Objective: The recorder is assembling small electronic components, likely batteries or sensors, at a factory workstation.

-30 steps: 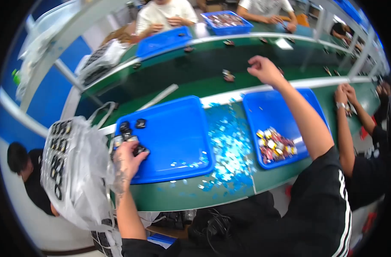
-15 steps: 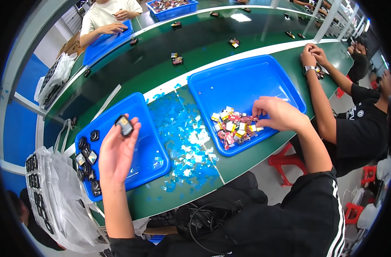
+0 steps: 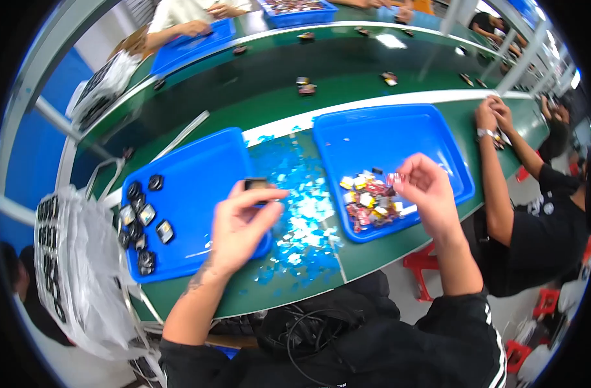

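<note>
1. The left hand (image 3: 240, 226) is raised over the gap between the two trays, its thumb and fingers clamped on a small dark square part (image 3: 255, 184) held at the fingertips.
2. The right hand (image 3: 428, 191) hovers above the right blue tray (image 3: 438, 139), fingers curled together, pinching a small red-and-white piece (image 3: 394, 178) at their tips.
3. Just below that hand, a pile of small red, yellow and white pieces (image 3: 370, 200) lies in the near part of the right blue tray.
4. The left blue tray (image 3: 198, 174) sits just beside the left hand; along its left edge lies a cluster of dark square parts (image 3: 140, 216), some with pale faces.
5. Between the trays, the green bench (image 3: 373, 249) is strewn with light blue scraps (image 3: 295, 213).
6. At the far left, off the bench edge, hangs a clear plastic bag (image 3: 75, 271) with dark parts showing through it.
7. Behind the trays runs a dark green conveyor belt (image 3: 257, 64), carrying a few small scattered items (image 3: 303, 85), well apart from each other.
8. To the right, another person in a black shirt (image 3: 554, 226) leans both hands on the bench, a watch on one wrist.
9. At the far side of the belt, other people's hands rest at further blue trays (image 3: 192, 39).
</note>
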Demonstrator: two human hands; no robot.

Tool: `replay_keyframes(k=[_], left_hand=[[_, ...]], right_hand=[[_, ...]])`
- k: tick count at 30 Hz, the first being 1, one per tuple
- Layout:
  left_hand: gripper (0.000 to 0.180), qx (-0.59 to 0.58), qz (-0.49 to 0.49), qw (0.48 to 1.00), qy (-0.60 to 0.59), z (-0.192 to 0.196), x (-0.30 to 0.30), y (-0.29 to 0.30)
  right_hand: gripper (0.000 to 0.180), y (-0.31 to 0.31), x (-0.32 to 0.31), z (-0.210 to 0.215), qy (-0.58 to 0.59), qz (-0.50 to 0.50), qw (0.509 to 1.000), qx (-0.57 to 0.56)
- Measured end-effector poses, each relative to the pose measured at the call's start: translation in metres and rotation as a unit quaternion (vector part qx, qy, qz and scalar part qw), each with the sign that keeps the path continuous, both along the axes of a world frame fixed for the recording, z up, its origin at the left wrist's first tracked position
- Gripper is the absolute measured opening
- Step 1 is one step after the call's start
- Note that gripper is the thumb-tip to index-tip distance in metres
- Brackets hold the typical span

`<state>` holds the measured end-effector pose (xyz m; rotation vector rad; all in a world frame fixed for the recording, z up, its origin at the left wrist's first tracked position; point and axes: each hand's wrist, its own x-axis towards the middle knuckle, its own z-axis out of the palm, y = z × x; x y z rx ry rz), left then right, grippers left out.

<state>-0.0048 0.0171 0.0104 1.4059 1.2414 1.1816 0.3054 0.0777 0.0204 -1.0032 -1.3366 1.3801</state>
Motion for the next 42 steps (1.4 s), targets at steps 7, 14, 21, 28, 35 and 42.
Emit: replay_keyframes(k=[7, 14, 21, 28, 35, 42], left_hand=[[0.019, 0.043, -0.031, 0.995, -0.087, -0.003, 0.034, -0.012], [0.010, 0.059, 0.068, 0.995, -0.031, -0.006, 0.018, -0.017], [0.013, 0.082, 0.020, 0.996, 0.042, -0.006, 0.007, -0.014], [0.010, 0.058, 0.007, 0.998, 0.016, -0.002, 0.010, -0.016], [0.017, 0.302, 0.051, 0.907, 0.290, -0.007, 0.008, -0.011], [0.017, 0.380, 0.091, 0.848, 0.358, -0.010, 0.006, -0.008]], right_hand=[[0.025, -0.058, -0.098, -0.013, 0.157, 0.043, 0.986, -0.016], [0.028, -0.048, -0.110, -0.013, 0.014, 0.106, 0.993, 0.051], [0.009, -0.009, -0.117, 0.017, -0.085, 0.206, 0.975, 0.023], [0.015, 0.004, -0.110, 0.016, -0.026, 0.292, 0.951, -0.098], [0.018, 0.008, -0.112, 0.001, -0.001, 0.303, 0.927, -0.221], [0.015, 0.003, -0.112, 0.003, -0.024, 0.276, 0.949, -0.149]])
